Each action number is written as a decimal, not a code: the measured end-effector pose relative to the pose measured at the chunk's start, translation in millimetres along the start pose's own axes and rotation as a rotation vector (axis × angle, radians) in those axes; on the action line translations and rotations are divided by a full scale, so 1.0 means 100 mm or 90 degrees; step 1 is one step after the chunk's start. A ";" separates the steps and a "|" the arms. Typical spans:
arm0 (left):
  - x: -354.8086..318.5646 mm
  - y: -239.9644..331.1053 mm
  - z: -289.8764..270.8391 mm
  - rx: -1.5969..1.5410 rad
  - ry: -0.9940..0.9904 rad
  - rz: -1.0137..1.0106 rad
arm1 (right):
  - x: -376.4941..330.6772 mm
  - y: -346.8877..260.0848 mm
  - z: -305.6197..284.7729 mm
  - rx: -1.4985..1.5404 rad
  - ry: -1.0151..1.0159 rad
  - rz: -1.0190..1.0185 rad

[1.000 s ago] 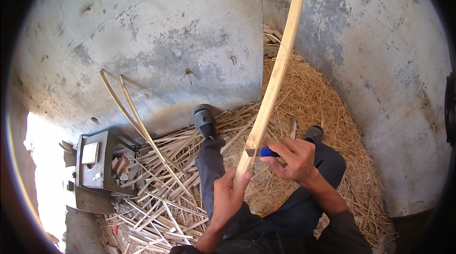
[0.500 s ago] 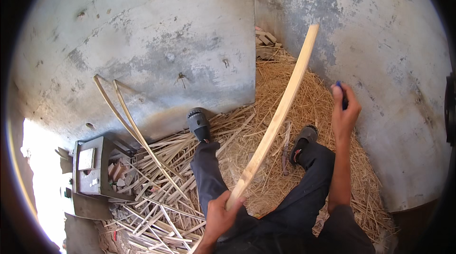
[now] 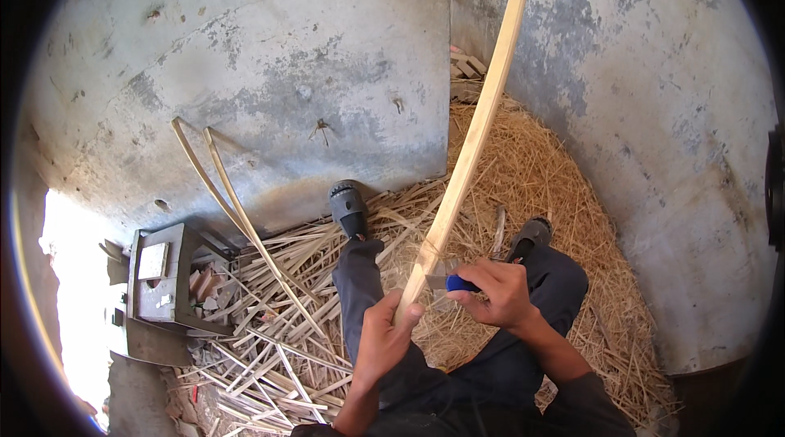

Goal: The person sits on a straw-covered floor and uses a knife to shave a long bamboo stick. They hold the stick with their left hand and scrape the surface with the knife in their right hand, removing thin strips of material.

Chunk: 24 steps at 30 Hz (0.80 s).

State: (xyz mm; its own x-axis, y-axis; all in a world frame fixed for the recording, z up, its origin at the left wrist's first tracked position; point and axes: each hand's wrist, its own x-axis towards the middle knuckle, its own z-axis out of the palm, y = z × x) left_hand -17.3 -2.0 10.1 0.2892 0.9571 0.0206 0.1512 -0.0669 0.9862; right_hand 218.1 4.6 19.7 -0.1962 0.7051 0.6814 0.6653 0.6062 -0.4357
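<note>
My left hand [image 3: 384, 335] grips the lower end of a long pale wooden strip [image 3: 466, 163], its thumb lying along the wood. The strip rises away from me at a slant, its far end up against the view of the wall. A knife [image 3: 450, 282] with a blue handle is in my right hand [image 3: 496, 296]. Its short metal blade meets the strip's right edge, a little above my left hand. Part of the handle is hidden in my fingers.
Cut strips [image 3: 270, 388] lie heaped on the floor at left, straw-like shavings [image 3: 531, 167] at right. Two long strips [image 3: 245, 220] lean on the wall [image 3: 245, 69]. A dark wooden box [image 3: 168, 273] with broken pieces stands at left. My shoes [image 3: 349, 206] rest among the scraps.
My right hand has come down and left from beside the right wall, bringing the knife to the strip. The strip has risen slightly and stands a bit steeper.
</note>
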 end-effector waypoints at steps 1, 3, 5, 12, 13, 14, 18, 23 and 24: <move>0.01 -0.03 0.00 -0.023 -0.010 -0.003 | 0.00 0.00 0.03 -0.006 0.005 -0.007; 0.03 -0.09 0.00 -0.068 -0.041 -0.009 | -0.01 -0.03 0.07 -0.005 0.006 -0.010; 0.04 -0.07 0.02 -0.100 -0.056 -0.003 | -0.02 -0.05 0.09 -0.010 -0.001 -0.014; 0.09 -0.08 0.10 -0.030 -0.035 0.035 | -0.04 -0.11 0.17 -0.054 0.000 -0.022; 0.09 -0.09 0.10 -0.003 -0.028 0.037 | -0.05 -0.11 0.17 -0.061 0.006 -0.020; 0.09 -0.06 0.11 -0.022 -0.031 0.020 | -0.04 -0.11 0.15 -0.072 0.006 -0.017; 0.11 0.02 0.14 -0.030 -0.029 -0.012 | -0.01 -0.08 0.13 -0.099 0.014 -0.020; 0.11 0.03 0.14 0.009 -0.024 -0.022 | 0.00 -0.07 0.11 -0.117 0.012 -0.022; 0.10 0.04 0.15 0.010 -0.022 -0.019 | 0.01 -0.07 0.11 -0.117 0.017 -0.021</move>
State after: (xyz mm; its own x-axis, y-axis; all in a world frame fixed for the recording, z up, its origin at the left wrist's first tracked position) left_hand 0.4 3.5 12.2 0.3165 0.9485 -0.0151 0.1758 -0.0430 0.9835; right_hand 205.5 5.0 16.6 -0.2016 0.6744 0.7103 0.7796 0.5495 -0.3004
